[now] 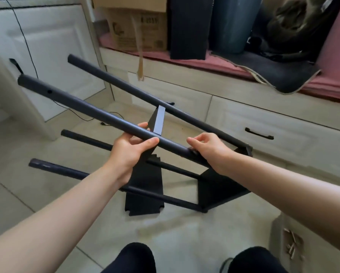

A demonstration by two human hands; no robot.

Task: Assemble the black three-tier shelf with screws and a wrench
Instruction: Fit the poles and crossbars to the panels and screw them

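**Shelf frame held on its side over a tiled floor**

At the bottom edge, two knees (194,261) in dark cloth are seen above the pale floor tiles (184,233). At the lower right, a torn cardboard piece (292,243) lies on the floor.

Further out, both bare forearms are stretched toward the black shelf frame (220,186), which is tipped on its side on the floor. The nearest upper pole (82,104) is gripped by the left hand (131,148), with the thumb laid over the top and the fingers curled underneath. The same pole is held near its joint with the end panel by the right hand (208,148), whose fingers are curled over the pole's end; what, if anything, is pinched in the fingertips cannot be told.

Below the hands, a flat black shelf panel (145,192) is seen between the poles, touching the floor. Two lower poles (66,170) run out to the left, and a second upper pole (145,95) slants behind.

Beyond the frame, white drawers (263,127) with a black handle (258,133) are set under a bench covered in red cloth (204,65). On the bench, a cardboard box (137,28), a dark bag (188,28) and a grey bin (232,22) are placed. A white cabinet door (52,44) with a hanging cable (25,40) stands at the far left.
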